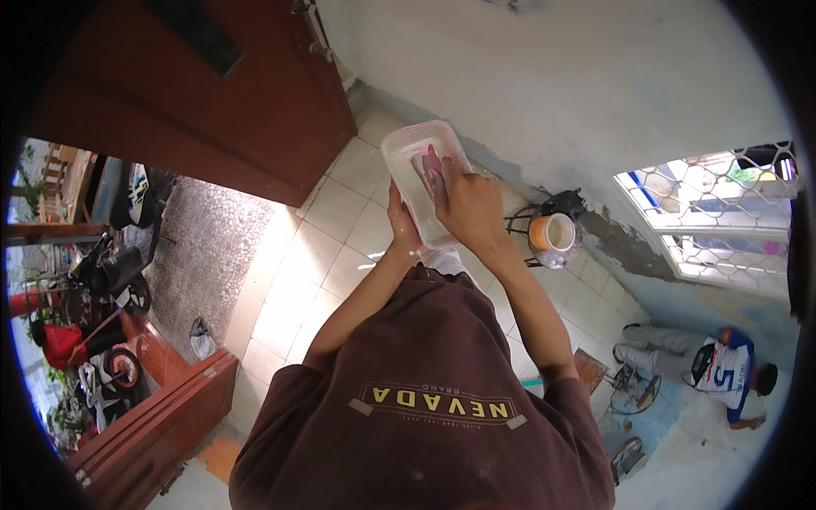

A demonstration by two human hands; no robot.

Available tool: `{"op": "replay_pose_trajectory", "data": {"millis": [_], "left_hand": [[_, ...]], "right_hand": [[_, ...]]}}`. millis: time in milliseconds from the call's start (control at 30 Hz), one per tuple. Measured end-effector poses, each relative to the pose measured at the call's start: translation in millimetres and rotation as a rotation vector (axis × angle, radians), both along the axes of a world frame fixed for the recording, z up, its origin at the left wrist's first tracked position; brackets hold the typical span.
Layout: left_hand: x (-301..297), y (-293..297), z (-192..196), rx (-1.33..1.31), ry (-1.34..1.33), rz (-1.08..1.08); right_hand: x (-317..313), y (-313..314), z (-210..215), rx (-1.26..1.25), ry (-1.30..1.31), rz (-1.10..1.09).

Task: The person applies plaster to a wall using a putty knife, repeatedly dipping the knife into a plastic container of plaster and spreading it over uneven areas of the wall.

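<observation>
A shallow, rectangular whitish plastic tray (pixel 412 133) is in front of me, tilted, with pale smears inside. My left hand (pixel 403 223) is closed around its near left side and supports it. Over the tray's right half is my right hand (pixel 472 204), fingers closed on a flat pinkish tool (pixel 430 160) that looks like a putty scraper. The tool's edge is within the tray, seemingly against its inner surface. My fingers partly hide its grip, so its full shape does not show.
An orange-and-white tub (pixel 552 231) stands on a dark stool beside the patchy wall (pixel 544 76). Large brown doors (pixel 280 110) flank the doorway at left, motorbikes (pixel 119 272) outside. At lower right a co-worker (pixel 722 370) is by the wall, near a wire fan (pixel 633 391).
</observation>
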State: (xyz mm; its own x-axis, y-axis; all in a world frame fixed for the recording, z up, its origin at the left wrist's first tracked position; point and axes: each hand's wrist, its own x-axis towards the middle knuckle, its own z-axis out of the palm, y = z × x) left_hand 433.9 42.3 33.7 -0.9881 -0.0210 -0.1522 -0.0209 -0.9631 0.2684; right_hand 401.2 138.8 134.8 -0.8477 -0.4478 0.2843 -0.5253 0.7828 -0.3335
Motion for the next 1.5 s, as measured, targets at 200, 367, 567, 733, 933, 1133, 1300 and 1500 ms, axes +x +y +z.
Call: {"op": "replay_pose_trajectory", "data": {"millis": [200, 367, 567, 733, 933, 1133, 1300, 1500], "left_hand": [[-1, -15, -21, 0.086, -0.001, -0.019], [-13, -11, -19, -0.088, -0.068, 0.053], [-8, -7, -14, 0.079, 0.019, 0.02], [-9, -9, -35, 0.049, 0.034, 0.026], [-9, -16, -20, 0.068, 0.045, 0.048], [-22, -8, -23, 0.003, 0.015, 0.074], [-24, -9, -22, 0.115, 0.075, -0.042], [-15, 8, -24, -0.096, -0.023, -0.111]], "right_hand": [[-8, 8, 57, -0.156, -0.049, -0.107], [-10, 3, 7, 0.115, -0.045, -0.086], [-16, -16, 7, 0.023, -0.031, -0.032], [0, -17, 25, 0.043, -0.037, -0.027], [-5, -8, 41, -0.14, -0.072, -0.101], [-9, 2, -3, -0.009, -0.049, 0.007], [-4, 37, 20, -0.551, -0.239, -0.208], [19, 79, -29, -1.123, -0.605, -0.424]]}}
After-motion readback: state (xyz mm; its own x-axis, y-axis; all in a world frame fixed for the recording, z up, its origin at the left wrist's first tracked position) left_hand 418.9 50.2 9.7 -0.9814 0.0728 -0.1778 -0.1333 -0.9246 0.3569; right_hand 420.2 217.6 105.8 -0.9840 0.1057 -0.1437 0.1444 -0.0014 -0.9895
